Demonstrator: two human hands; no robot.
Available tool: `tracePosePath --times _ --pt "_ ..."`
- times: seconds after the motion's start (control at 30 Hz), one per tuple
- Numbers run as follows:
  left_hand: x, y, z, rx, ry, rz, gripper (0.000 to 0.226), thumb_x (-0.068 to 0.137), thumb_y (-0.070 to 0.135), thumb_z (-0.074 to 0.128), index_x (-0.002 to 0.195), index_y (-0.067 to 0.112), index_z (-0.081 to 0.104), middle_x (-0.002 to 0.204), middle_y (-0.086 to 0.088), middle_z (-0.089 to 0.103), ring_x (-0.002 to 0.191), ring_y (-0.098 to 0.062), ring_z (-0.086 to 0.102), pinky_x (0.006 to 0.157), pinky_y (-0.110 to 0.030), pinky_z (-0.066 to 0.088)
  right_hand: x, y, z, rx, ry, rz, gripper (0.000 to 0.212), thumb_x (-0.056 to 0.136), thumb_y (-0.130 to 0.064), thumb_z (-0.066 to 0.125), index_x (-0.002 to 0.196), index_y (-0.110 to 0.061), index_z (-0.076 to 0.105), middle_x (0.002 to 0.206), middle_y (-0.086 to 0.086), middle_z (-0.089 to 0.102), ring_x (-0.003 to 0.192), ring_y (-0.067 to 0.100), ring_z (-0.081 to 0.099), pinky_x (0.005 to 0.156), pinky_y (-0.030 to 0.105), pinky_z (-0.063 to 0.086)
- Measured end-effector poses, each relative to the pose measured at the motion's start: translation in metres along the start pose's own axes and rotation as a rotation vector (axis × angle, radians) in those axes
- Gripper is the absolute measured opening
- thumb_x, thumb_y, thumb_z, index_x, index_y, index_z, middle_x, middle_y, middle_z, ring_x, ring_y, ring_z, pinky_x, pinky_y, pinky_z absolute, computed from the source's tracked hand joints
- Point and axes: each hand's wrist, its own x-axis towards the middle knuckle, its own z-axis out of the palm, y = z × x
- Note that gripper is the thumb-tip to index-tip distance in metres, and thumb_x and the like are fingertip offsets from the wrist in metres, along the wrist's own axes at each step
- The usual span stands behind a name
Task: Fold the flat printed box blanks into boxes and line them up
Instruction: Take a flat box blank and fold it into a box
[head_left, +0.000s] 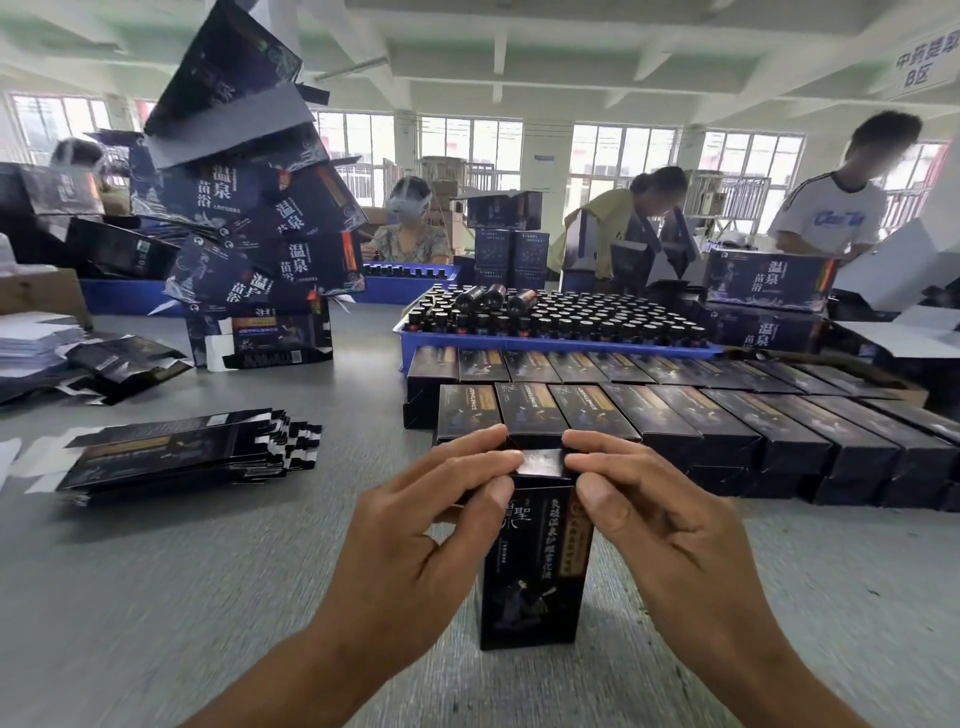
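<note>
The left hand (415, 530) and the right hand (670, 525) gripped one upright black printed box (535, 566), standing on the grey table (208, 597) near its front edge. Both thumbs and forefingers pinched the box's top flap (543, 462) from opposite sides. Just behind it, finished boxes (675, 410) lay side by side in two rows running toward the right edge; the exact count could not be told. One stack of flat blanks (182, 449) lay to the left. One blue tray (545, 340) of dark bottles (545, 312) stood behind the rows. Three people worked along the far side.
</note>
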Motion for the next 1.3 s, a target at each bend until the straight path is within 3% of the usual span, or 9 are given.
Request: tracePosePath --times 0.27,0.43,0.53,0.6,0.7,0.93,1.1,1.2,1.3 --pt "0.001 -0.009 0.0 0.055 -0.013 0.151 0.025 0.093 0.022 0.064 0.108 0.007 0.075 0.131 -0.001 0.066 0.107 -0.009 0.069 0.076 -0.023 0.059 0.001 0.007 0.0 -0.098 0.02 -0.066 0.014 0.092 -0.042 0.07 0.104 -0.036 0.075 0.125 -0.023 0.066 0.114 0.002 0.065 0.085 0.02 0.056" --pt "-0.003 -0.013 0.002 0.109 -0.046 0.12 0.023 0.096 0.029 0.063 0.114 0.018 0.069 0.14 0.006 0.058 0.107 -0.009 0.068 0.074 -0.023 0.059 0.0 0.007 0.003 -0.078 0.015 -0.025 0.018 0.085 -0.043 0.062 0.101 -0.042 0.072 0.121 -0.022 0.068 0.111 0.005 0.067 0.084 0.029 0.059" --pt "-0.009 -0.016 0.003 0.169 -0.149 0.059 0.039 0.094 0.041 0.061 0.132 0.041 0.052 0.149 0.02 0.046 0.113 -0.006 0.064 0.075 -0.023 0.06 -0.001 0.008 0.003 -0.053 0.062 -0.036 0.016 0.084 -0.037 0.064 0.097 -0.039 0.073 0.118 -0.018 0.07 0.107 0.004 0.068 0.082 0.021 0.058" --pt "-0.011 -0.017 0.004 0.217 -0.256 -0.021 0.067 0.089 0.05 0.061 0.145 0.06 0.026 0.143 0.037 0.041 0.118 0.001 0.058 0.081 -0.022 0.059 -0.001 0.009 0.002 -0.035 0.107 -0.034 0.015 0.083 -0.03 0.065 0.094 -0.037 0.074 0.115 -0.018 0.072 0.105 0.002 0.068 0.079 0.015 0.057" --pt "-0.011 -0.02 0.004 0.191 -0.336 -0.173 0.089 0.077 0.063 0.062 0.138 0.076 -0.002 0.127 0.044 0.049 0.115 0.009 0.056 0.09 -0.025 0.056 0.001 0.01 0.0 0.011 0.18 -0.026 0.015 0.083 -0.023 0.065 0.091 -0.032 0.075 0.11 -0.016 0.074 0.1 0.0 0.069 0.076 0.009 0.053" --pt "-0.009 -0.02 -0.002 0.205 -0.338 -0.151 0.081 0.079 0.063 0.065 0.132 0.077 0.005 0.129 0.025 0.058 0.106 0.005 0.059 0.089 -0.031 0.057 0.0 0.011 0.006 -0.016 0.251 -0.027 0.016 0.083 -0.024 0.066 0.092 -0.033 0.075 0.105 -0.016 0.076 0.096 -0.003 0.069 0.078 0.008 0.053" --pt "-0.006 -0.022 -0.007 0.212 -0.341 -0.128 0.075 0.081 0.063 0.061 0.139 0.061 0.012 0.125 0.018 0.061 0.104 -0.001 0.062 0.086 -0.033 0.059 0.0 0.006 0.01 -0.071 0.237 -0.006 0.022 0.08 -0.036 0.065 0.099 -0.043 0.073 0.101 -0.02 0.075 0.093 -0.005 0.069 0.075 0.005 0.052" --pt "-0.005 -0.023 -0.009 0.18 -0.296 -0.127 0.071 0.082 0.06 0.062 0.137 0.058 0.017 0.121 0.018 0.062 0.103 0.0 0.061 0.082 -0.031 0.059 0.0 0.007 0.012 -0.049 0.163 0.06 0.051 0.07 -0.041 0.075 0.113 -0.064 0.06 0.108 -0.027 0.072 0.095 -0.014 0.065 0.071 0.017 0.054" --pt "0.001 -0.021 -0.012 0.036 -0.163 -0.15 0.059 0.083 0.053 0.067 0.129 0.055 0.03 0.11 0.02 0.065 0.094 -0.004 0.067 0.07 -0.024 0.058 -0.003 0.007 0.018 -0.073 0.017 0.059 0.082 0.061 -0.052 0.087 0.118 -0.083 0.037 0.117 -0.04 0.061 0.1 -0.019 0.06 0.077 0.015 0.048"
